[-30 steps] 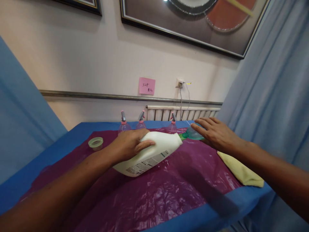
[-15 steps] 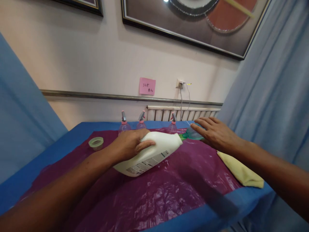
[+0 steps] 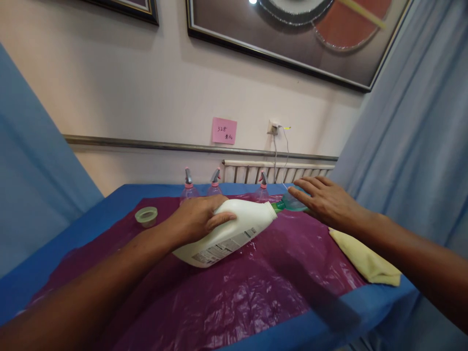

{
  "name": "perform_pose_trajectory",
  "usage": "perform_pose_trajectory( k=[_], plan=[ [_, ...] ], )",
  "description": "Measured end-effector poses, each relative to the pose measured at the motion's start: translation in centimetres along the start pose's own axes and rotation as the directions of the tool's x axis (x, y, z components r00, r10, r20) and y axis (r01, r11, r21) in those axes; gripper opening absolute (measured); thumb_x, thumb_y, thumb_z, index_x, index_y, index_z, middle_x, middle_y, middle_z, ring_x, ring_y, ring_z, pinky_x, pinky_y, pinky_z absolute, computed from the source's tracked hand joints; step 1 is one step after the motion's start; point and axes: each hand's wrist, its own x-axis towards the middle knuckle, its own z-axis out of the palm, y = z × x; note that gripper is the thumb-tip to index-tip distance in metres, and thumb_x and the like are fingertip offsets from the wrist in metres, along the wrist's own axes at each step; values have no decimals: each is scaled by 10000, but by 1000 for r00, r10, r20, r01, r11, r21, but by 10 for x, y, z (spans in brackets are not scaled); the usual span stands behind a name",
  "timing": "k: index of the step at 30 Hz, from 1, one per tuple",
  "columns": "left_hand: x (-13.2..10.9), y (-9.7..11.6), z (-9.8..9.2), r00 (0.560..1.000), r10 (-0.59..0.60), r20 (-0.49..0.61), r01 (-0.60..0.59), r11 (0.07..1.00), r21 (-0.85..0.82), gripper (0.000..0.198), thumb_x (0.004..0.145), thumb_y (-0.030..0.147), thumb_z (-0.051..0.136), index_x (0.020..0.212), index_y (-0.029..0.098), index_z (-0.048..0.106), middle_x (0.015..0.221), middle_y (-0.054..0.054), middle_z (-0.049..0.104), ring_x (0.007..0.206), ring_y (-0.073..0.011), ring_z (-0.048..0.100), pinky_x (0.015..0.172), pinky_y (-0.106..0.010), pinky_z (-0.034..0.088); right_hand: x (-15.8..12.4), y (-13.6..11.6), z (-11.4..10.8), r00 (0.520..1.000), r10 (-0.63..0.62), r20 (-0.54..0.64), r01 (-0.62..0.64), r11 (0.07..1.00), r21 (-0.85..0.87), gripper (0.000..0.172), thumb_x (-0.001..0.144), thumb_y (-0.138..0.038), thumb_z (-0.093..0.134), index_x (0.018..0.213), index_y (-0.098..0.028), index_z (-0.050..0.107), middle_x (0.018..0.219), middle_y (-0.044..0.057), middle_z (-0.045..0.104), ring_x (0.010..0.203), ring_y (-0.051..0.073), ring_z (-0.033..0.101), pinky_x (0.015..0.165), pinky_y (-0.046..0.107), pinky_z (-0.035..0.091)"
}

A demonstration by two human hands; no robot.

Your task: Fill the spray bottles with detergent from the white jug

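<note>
My left hand point(image 3: 201, 214) is closed round a large white plastic jug point(image 3: 237, 234), tilted so that its uncapped mouth points right. The jug's label shows on its lower side. My right hand point(image 3: 321, 200) grips a clear teal bottle point(image 3: 294, 202) that lies nearly on its side, its neck toward the jug. A small green piece point(image 3: 280, 205) sits at the jug's mouth, where the two necks meet; its exact shape is hard to make out. My right hand hides the bottle's far end. Whether liquid runs between them I cannot tell.
Behind the jug stand three spray bottles point(image 3: 262, 190) with pink collars. A small round greenish cup point(image 3: 146, 217) is at the left, a folded yellow cloth point(image 3: 365, 258) at the right. Purple plastic sheeting point(image 3: 234, 302) covers the blue table point(image 3: 292, 331). Blue curtains point(image 3: 413, 122) hang on both sides.
The view has shifted very slightly. Both hands, the jug and the teal bottle keep the same pose.
</note>
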Motion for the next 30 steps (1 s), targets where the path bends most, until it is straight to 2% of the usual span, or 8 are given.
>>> perform_pose_trajectory(
  k=[9,20,30],
  plan=[
    [-1,2,0,1000,18,-4,-18,1000,18,532,1076,695,503,1260,250,730,1240,-104,822,1105,-340,760,865,-398,509,2,2,-1,1000,-16,-12,16,1000,16,524,1038,-163,616,1558,-198,567,1466,197,698,1312,372,646,1049,497,487],
    [-1,3,0,1000,14,-9,-13,1000,11,513,1072,682,513,1260,264,743,1223,-86,825,1110,-337,759,863,-389,503,12,3,-13,994,-108,-23,105,988,-111,457,1033,-101,571,1485,-154,606,1432,216,706,1287,367,662,1075,513,509],
    [-2,1,2,999,24,-34,-24,1000,6,485,1067,671,539,1258,278,749,1204,-82,829,1086,-330,759,847,-384,507,18,3,-22,993,-116,-27,115,993,-38,438,1037,-97,568,1463,-176,635,1424,197,711,1327,377,642,1104,539,485]
  ],
)
